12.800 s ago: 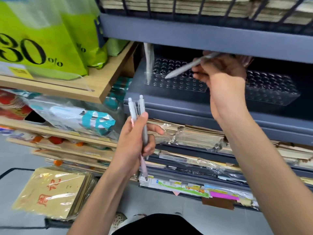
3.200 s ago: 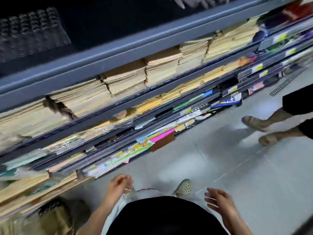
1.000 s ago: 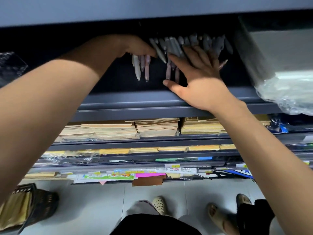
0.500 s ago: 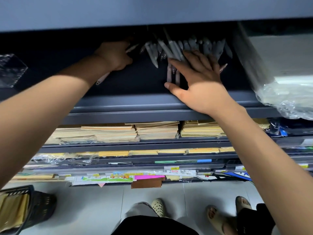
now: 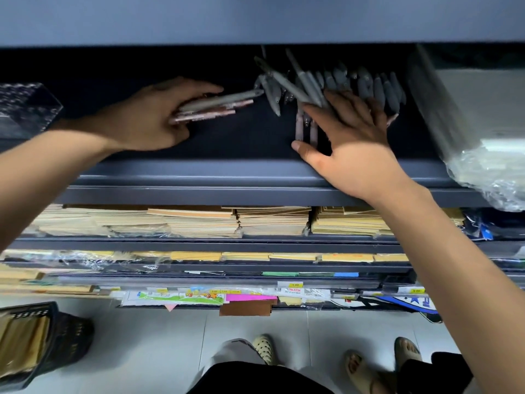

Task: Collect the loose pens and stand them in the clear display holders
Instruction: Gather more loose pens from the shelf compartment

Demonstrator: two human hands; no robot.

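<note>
Dark grey metal shelving (image 5: pixel 255 177) stands ahead, its upper bay in deep shadow. Lower tiers carry stacked tan paper goods (image 5: pixel 199 221). Pale tiled floor (image 5: pixel 159 336) below; a black plastic basket (image 5: pixel 71 334) stands at left.

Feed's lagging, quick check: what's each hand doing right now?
Left hand: fingers curled round a bundle of pens.
Right hand: open, fingers flat on the loose pens.
</note>
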